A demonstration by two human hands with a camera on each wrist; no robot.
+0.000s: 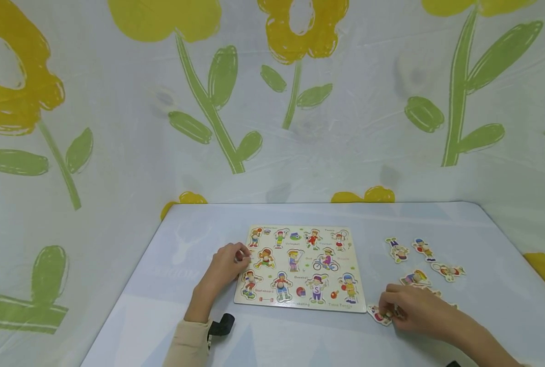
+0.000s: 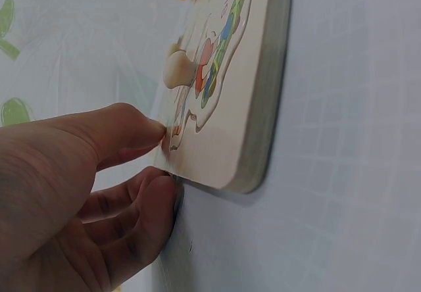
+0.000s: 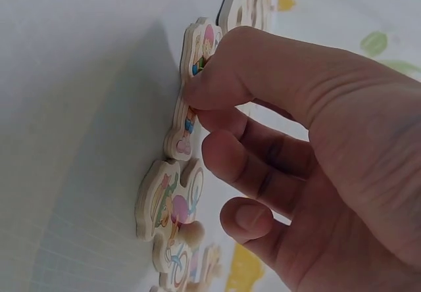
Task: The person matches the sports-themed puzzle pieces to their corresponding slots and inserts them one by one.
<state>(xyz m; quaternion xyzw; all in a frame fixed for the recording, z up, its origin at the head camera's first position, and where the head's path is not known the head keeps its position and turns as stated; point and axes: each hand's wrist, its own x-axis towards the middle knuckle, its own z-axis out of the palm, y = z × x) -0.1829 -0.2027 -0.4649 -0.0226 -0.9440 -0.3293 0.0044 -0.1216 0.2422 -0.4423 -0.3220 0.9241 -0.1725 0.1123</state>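
Note:
A wooden puzzle board (image 1: 300, 306) printed with children playing sports lies flat on the table. At its left edge my left hand (image 1: 228, 262) pinches the rim, thumb above and curled fingers at the side below. Close to that thumb, a skateboard figure with a round wooden knob (image 2: 179, 70) sits in the board. Just off the board's lower right corner, my right hand (image 1: 410, 308) pinches a loose puzzle piece (image 3: 197, 52) between thumb and index finger, the other fingers curled loosely. Its middle is hidden by the fingertips. A bicycle puzzle piece (image 3: 172, 206) with a knob lies right beside it.
Several more loose puzzle pieces (image 1: 423, 248) are scattered on the table to the right of the board, some partly hidden behind my right hand. The pale table (image 1: 162, 285) meets a fabric wall (image 1: 346, 132) printed with yellow flowers at the back and sides.

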